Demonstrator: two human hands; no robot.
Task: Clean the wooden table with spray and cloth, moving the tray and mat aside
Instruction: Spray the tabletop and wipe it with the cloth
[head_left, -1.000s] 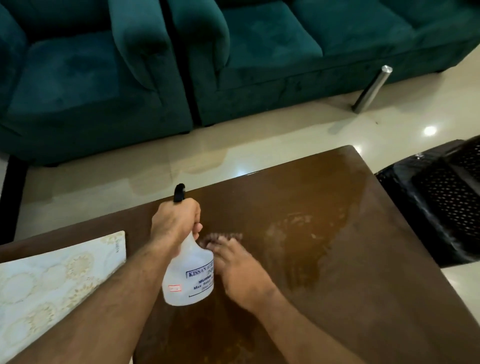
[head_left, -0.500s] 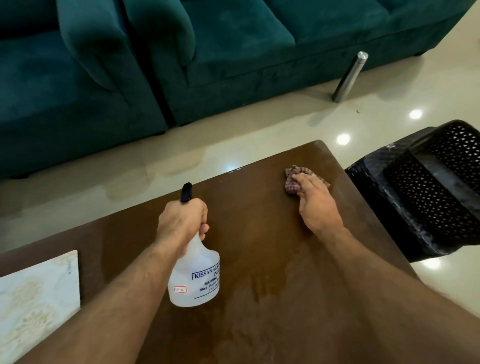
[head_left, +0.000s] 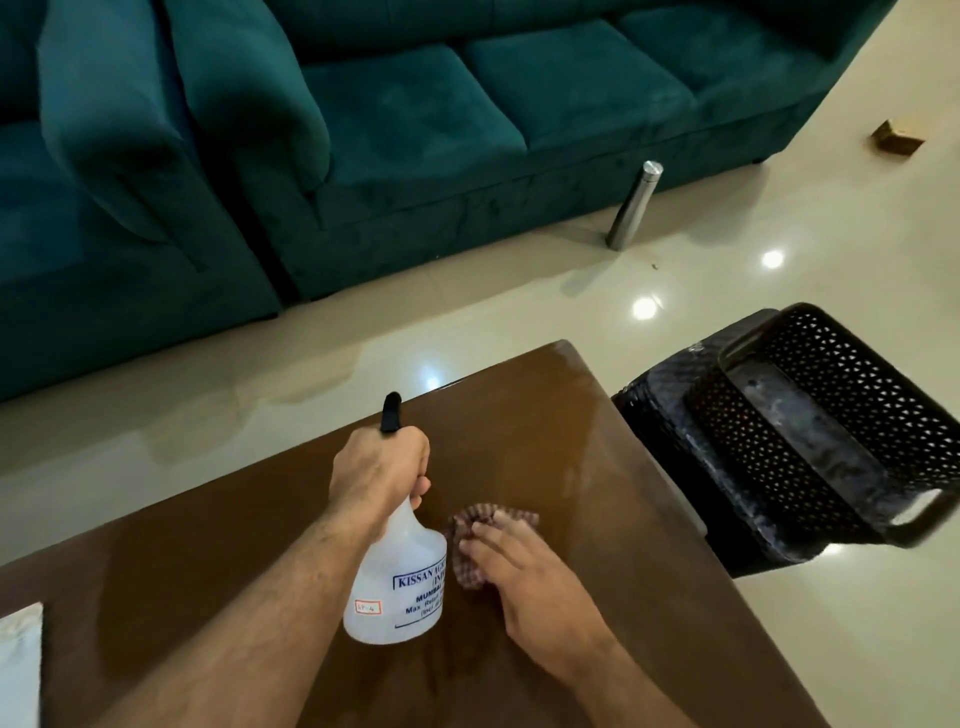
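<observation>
My left hand (head_left: 379, 470) grips the neck of a white spray bottle (head_left: 397, 587) with a black nozzle, held upright just above the brown wooden table (head_left: 545, 441). My right hand (head_left: 524, 577) lies flat on a checked brown cloth (head_left: 470, 540), pressing it onto the tabletop right beside the bottle. The wood near the far right corner looks wet and shiny. A pale patterned mat (head_left: 21, 665) shows only as a strip at the left edge of the table.
A black perforated plastic tray (head_left: 810, 431) rests on a black stool next to the table's right side. Teal sofas (head_left: 415, 135) stand across the glossy cream floor, with a steel cylinder (head_left: 631, 208) upright before them. A small brown block (head_left: 896, 137) lies far right.
My right hand has dragged the cloth back from the table's far right corner to beside the bottle. The left hand and bottle stayed put. The view has shifted right.
</observation>
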